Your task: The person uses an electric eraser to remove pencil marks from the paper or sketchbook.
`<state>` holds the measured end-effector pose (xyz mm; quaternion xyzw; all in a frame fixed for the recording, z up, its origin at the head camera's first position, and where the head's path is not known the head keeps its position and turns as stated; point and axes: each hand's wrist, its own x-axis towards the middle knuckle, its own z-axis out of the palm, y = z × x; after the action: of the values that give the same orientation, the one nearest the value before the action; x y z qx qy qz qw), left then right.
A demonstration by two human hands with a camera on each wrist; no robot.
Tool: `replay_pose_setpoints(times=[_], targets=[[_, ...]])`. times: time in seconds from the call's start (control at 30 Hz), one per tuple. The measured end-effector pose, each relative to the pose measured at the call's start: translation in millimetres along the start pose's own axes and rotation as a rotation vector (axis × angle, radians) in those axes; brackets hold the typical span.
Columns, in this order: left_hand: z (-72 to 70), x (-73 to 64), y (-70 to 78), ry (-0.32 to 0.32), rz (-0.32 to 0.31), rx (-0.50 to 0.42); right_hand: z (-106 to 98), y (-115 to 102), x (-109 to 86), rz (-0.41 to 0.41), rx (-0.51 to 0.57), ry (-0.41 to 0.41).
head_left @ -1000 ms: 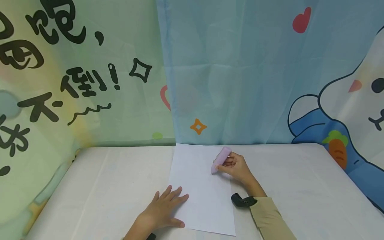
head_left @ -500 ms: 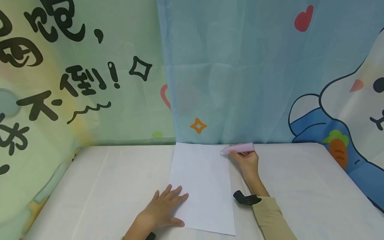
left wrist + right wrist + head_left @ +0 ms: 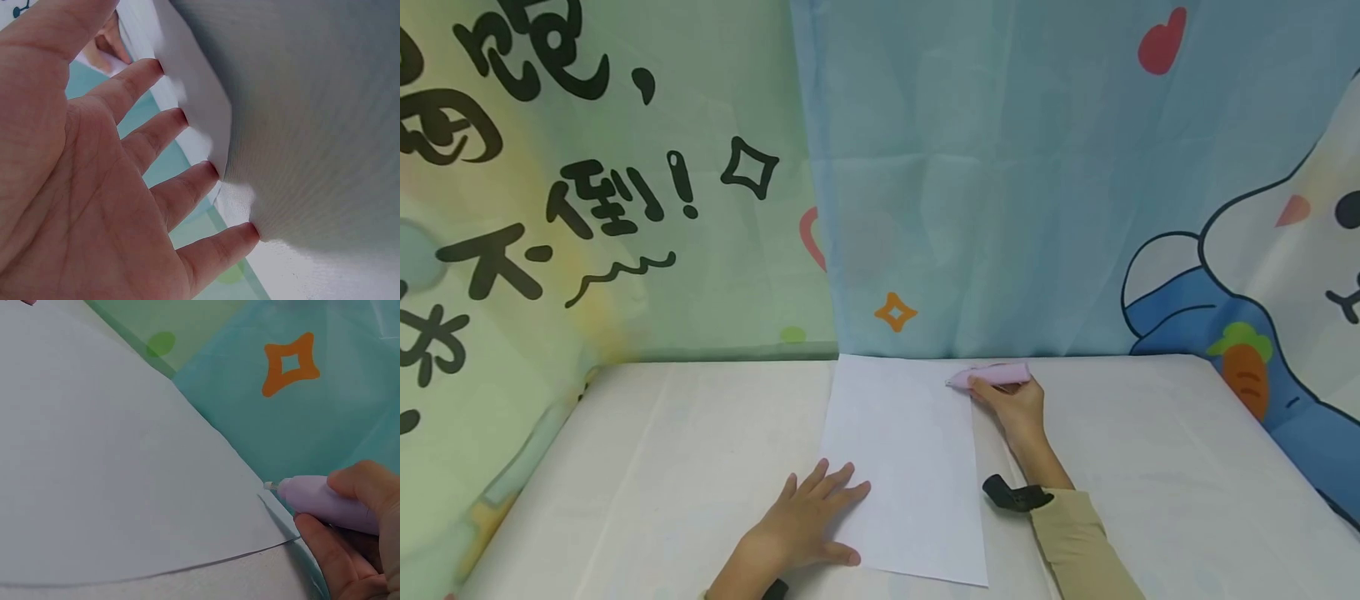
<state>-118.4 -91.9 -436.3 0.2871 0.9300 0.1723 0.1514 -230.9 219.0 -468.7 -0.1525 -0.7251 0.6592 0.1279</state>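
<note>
Head view: right hand grips lilac pen, tip at far right corner of paper sheet; sheet shows no marks. Left wrist view: left hand, fingers spread, at the sheet's left edge. Right wrist view: thumb and fingers clamp the pen; tip contact unclear; curtain behind the sheet.

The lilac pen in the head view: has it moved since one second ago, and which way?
Yes: judged against the white paper, the lilac pen has moved away and rightward, toward the far right corner.
</note>
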Motion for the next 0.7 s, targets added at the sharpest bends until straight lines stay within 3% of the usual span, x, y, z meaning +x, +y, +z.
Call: replay_pose_setpoints(times=[0.27, 0.7], targets=[[1.2, 0.1, -1.9, 0.006, 0.006, -0.002, 0.0, 1.2, 0.7, 0.005, -0.093, 0.001], [-1.4, 0.2, -1.4, 0.004, 0.004, -0.005, 3.3, 0.8, 3.0, -0.127, -0.091, -0.029]])
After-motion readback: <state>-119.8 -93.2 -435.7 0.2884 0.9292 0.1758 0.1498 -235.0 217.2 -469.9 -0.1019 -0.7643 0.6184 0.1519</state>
